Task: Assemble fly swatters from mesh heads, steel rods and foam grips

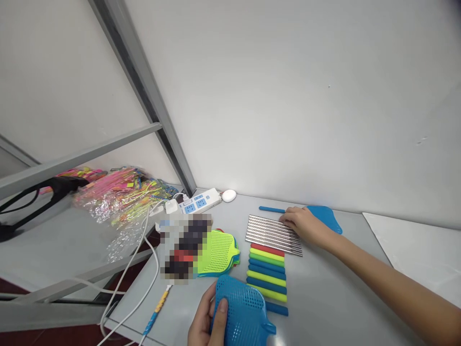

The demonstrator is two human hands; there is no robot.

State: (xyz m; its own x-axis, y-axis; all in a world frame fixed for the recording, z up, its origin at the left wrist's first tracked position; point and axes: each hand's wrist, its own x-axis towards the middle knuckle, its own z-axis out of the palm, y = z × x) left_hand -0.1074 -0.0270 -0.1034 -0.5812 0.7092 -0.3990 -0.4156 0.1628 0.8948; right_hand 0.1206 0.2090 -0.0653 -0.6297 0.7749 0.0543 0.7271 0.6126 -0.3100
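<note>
In my left hand (212,317) is a blue fly swatter head (241,307), perforated, its short socket pointing right; the thumb presses on its face. Further back, my right hand (297,222) reaches over a row of metal rods (270,233), fingers bent down and closed at the far side of the row. The tips seem to pinch a rod there, partly hidden by the fingers. Behind that hand lies a blue fly swatter (326,217) with its handle to the left. Red, yellow, green and blue handle tubes (267,269) are lined up below the rods.
A stack of swatter heads (219,250), yellow-green on top, sits left of the tubes beside a blurred-out patch. Behind are a power strip (201,202) and a round white object (229,195). White cables (144,235) hang at left, near a metal frame (144,72) and plastic-bagged goods (126,192).
</note>
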